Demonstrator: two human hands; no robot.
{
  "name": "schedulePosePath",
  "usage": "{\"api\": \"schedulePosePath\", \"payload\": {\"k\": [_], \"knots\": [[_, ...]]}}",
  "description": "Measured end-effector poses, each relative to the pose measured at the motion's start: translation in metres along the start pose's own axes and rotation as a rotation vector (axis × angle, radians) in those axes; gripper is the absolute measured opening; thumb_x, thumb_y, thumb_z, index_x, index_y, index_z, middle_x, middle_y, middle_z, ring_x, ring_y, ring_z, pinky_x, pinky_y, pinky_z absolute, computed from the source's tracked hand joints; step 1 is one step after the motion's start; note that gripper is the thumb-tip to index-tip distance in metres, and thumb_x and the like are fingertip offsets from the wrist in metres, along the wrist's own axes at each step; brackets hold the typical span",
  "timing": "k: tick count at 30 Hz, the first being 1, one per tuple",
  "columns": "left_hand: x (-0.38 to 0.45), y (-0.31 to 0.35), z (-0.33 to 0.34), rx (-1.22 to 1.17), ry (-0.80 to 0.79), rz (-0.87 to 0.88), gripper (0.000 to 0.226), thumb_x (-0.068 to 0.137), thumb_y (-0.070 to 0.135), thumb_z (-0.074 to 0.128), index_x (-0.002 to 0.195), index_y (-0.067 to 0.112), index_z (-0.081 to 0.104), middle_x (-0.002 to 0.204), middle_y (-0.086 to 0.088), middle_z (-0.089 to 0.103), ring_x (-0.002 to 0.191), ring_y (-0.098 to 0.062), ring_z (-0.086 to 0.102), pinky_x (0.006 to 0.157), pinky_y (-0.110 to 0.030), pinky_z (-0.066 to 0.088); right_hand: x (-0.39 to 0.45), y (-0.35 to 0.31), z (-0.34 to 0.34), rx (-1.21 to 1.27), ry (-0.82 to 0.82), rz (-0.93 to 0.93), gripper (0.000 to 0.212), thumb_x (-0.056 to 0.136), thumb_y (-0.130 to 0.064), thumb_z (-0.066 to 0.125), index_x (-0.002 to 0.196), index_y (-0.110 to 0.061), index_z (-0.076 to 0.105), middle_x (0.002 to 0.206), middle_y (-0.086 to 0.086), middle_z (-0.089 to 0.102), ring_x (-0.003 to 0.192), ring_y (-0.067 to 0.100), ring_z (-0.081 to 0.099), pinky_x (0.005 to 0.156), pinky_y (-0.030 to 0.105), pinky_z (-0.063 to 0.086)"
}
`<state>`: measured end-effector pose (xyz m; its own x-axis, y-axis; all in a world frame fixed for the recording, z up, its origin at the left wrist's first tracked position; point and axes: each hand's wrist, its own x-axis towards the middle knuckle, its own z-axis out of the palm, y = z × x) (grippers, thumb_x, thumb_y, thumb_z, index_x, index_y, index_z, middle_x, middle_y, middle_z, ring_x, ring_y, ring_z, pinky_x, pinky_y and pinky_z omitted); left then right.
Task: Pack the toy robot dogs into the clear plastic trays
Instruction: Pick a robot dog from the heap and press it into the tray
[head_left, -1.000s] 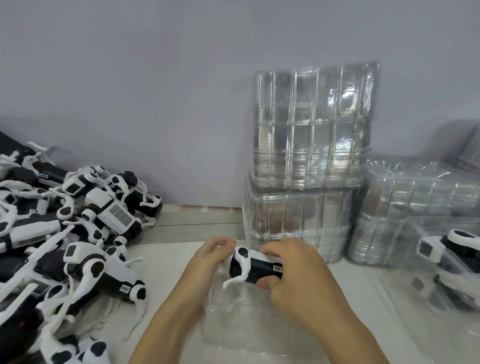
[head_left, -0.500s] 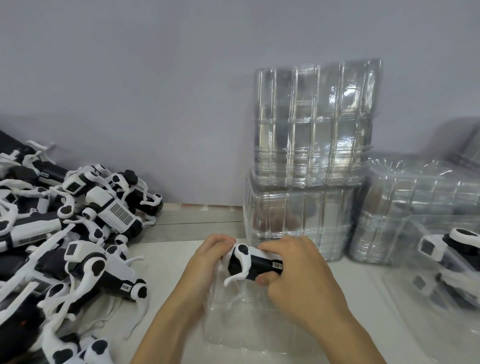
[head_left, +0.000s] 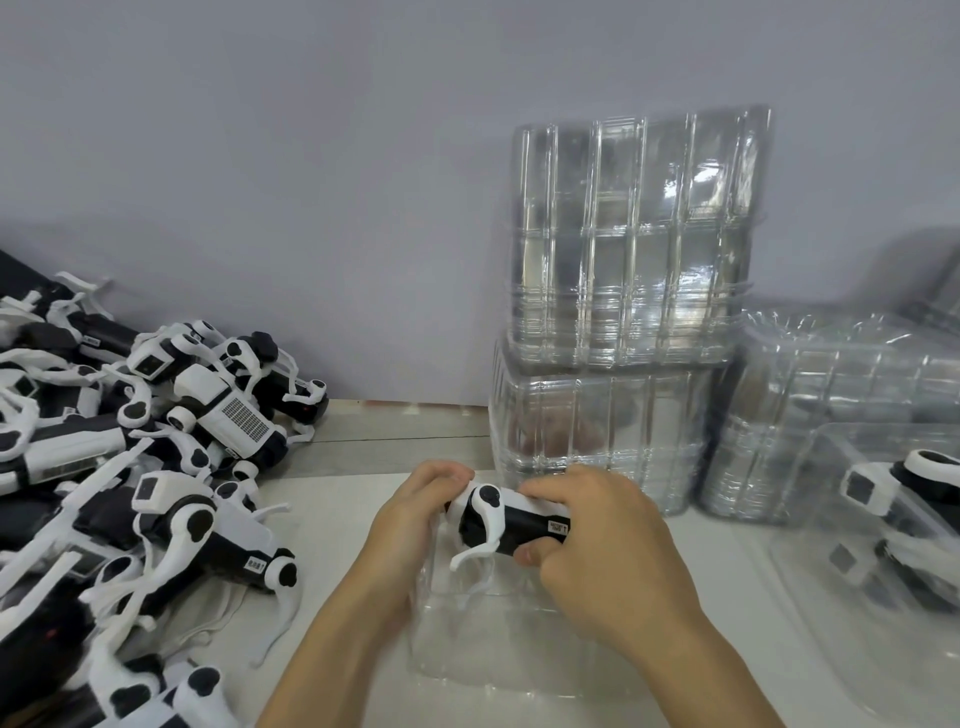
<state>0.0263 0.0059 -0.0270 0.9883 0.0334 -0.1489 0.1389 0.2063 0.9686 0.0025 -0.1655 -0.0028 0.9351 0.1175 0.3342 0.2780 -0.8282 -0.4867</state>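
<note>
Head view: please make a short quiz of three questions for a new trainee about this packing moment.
1. True or false: the toy robot dog is gripped by both the left hand and the right hand.
2. Where is the pile of unpacked dogs? A) left side of the table B) right side C) on the tray stacks
3. Fill in: the held dog is above a clear ____ lying on the table.

Key
1. True.
2. A.
3. Tray; the stacks of empty trays stand behind it, by the wall.
</note>
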Motion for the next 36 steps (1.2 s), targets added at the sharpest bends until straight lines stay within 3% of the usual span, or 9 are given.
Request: {"api": "schedulePosePath", "payload": {"k": [5,9,14,23,28,32,36], "knots": [[-0.0018,0.0016,0.0012,-0.051,-0.035,-0.010,0.012,0.094,0.017,0.057,0.093,0.015,0.069,0.084,-0.005,0.065,0.073,-0.019,0.061,0.068,-0.034,0.047,0.0014,-0.0015,-0.0014,0.031,-0.017,0.018,0.018,0.068,-0.019,0.073,0.083,-0.025,0.067,0.073,-0.004,0.059,0.074,0.010,0.053,0.061,0.028,0.048],[-0.0017,0.0011,-0.0007,0.020,-0.016,-0.010,0.013,0.093,0.016,0.059,0.094,0.018,0.072,0.086,-0.004,0.065,0.079,-0.023,0.061,0.076,-0.038,0.046,0.0012,-0.0020,-0.0025,0.046,-0.042,0.054,0.016,0.067,-0.015,0.072,0.079,-0.025,0.067,0.072,-0.003,0.060,0.071,0.013,0.056,0.061,0.037,0.052],[-0.0004,0.0002,-0.0018,0.047,-0.005,-0.006,0.014,0.093,0.016,0.061,0.092,0.022,0.074,0.086,-0.002,0.067,0.079,-0.022,0.063,0.080,-0.041,0.048,-0.0001,-0.0030,-0.0039,0.038,-0.051,0.057,0.013,0.067,-0.014,0.070,0.072,-0.022,0.062,0.068,-0.002,0.058,0.066,0.015,0.055,0.056,0.035,0.050],[0.0007,-0.0009,-0.0021,0.050,0.016,0.000,0.018,0.092,0.013,0.061,0.090,0.023,0.075,0.084,0.001,0.068,0.081,-0.021,0.064,0.083,-0.044,0.049,-0.0009,-0.0052,-0.0057,0.007,-0.041,0.063,0.018,0.067,-0.019,0.073,0.083,-0.028,0.069,0.074,-0.004,0.060,0.072,0.012,0.055,0.061,0.035,0.052],[0.0022,-0.0008,-0.0026,0.073,0.023,0.001,0.024,0.092,0.010,0.060,0.087,0.026,0.076,0.082,0.007,0.071,0.074,-0.012,0.068,0.070,-0.030,0.052,0.0003,-0.0050,-0.0057,-0.014,-0.039,0.056,0.019,0.068,-0.020,0.074,0.085,-0.027,0.071,0.073,-0.003,0.059,0.073,0.012,0.054,0.062,0.033,0.052],[0.0032,-0.0021,-0.0039,0.111,0.035,0.023,0.040,0.087,-0.011,0.048,0.095,0.020,0.073,0.098,0.000,0.071,0.090,-0.009,0.068,0.080,-0.027,0.049,-0.0009,-0.0050,-0.0027,-0.027,-0.041,0.074,0.028,0.069,-0.025,0.079,0.096,-0.023,0.071,0.082,-0.003,0.061,0.084,0.016,0.055,0.069,0.037,0.053],[0.0027,-0.0033,-0.0032,0.083,0.018,0.015,0.046,0.084,-0.014,0.047,0.089,0.023,0.074,0.103,-0.001,0.070,0.101,-0.010,0.066,0.086,-0.029,0.049,-0.0007,-0.0051,-0.0027,-0.029,-0.033,0.083,0.030,0.069,-0.025,0.079,0.098,-0.022,0.071,0.081,-0.004,0.061,0.085,0.017,0.055,0.072,0.040,0.055]]}}
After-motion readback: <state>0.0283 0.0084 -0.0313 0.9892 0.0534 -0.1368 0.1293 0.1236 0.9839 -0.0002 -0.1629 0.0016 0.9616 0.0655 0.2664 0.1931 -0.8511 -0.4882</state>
